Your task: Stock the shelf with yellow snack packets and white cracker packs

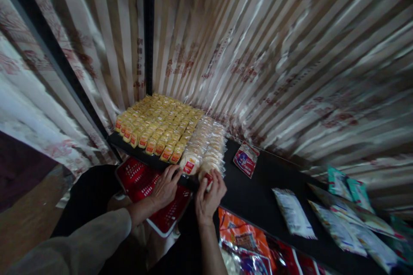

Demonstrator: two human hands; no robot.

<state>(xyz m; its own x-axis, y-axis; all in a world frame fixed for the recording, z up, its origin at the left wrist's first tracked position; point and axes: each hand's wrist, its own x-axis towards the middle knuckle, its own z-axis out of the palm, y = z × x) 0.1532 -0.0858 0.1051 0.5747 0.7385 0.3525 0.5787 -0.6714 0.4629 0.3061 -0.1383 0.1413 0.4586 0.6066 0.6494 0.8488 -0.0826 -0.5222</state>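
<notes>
On a black shelf (258,193) stand several rows of small yellow wrapped packets (161,122) with red and orange labels. To their right run two rows of round, pale packets in clear wrap (196,137). My right hand (209,195) has its thumb and fingers curled around the front pale packet (206,172) of the right row, partly covering its red label. My left hand (166,187) lies with fingers extended at the shelf's front edge, fingertips close to the front pale packet of the left row (189,164). Whether they touch it I cannot tell.
A red basket (135,176) with a white rim sits below the shelf by my legs. Rightward on the shelf lie a red-and-purple packet (246,159), a white pouch (293,212) and several other pouches. Orange bags (245,234) fill a lower level. Printed plastic sheeting (226,43) hangs behind.
</notes>
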